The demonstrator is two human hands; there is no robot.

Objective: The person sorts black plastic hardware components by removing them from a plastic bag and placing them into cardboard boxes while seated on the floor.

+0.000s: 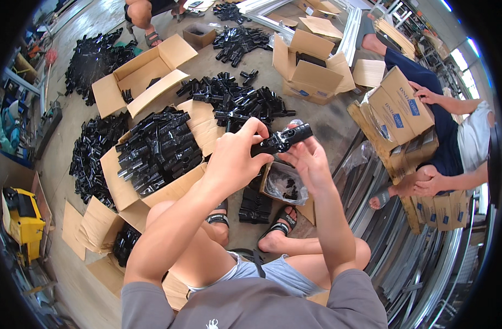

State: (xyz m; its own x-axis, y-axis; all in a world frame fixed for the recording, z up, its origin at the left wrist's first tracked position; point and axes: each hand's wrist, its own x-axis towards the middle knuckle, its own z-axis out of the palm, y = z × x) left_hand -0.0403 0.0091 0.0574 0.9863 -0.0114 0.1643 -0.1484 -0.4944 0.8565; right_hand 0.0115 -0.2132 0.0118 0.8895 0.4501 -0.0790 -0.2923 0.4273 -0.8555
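The piece in work is a black part (279, 141), held in the air between both hands, above the person's knees and in front of the piles on the floor. It is short and roughly tubular, glossy all over, with pale streaks of light along its top. Its right end is a smooth round tube tilted slightly upward; the middle is more broken in outline, with raised edges and a small bright glint. The left end is partly covered by fingers, so its shape there cannot be told

The left hand (235, 156) has its thumb and bent index finger clamped on the left end, thumb below and finger above. The right hand (310, 164) closes its thumb and fingers around the right half from below and behind, the tube's end sticking out past them

Similar black parts fill an open cardboard box (117, 176) to the left and lie in a loose pile (251, 101) beyond. Under the right hand, a smaller box (304, 210) lined with clear plastic holds small dark pieces
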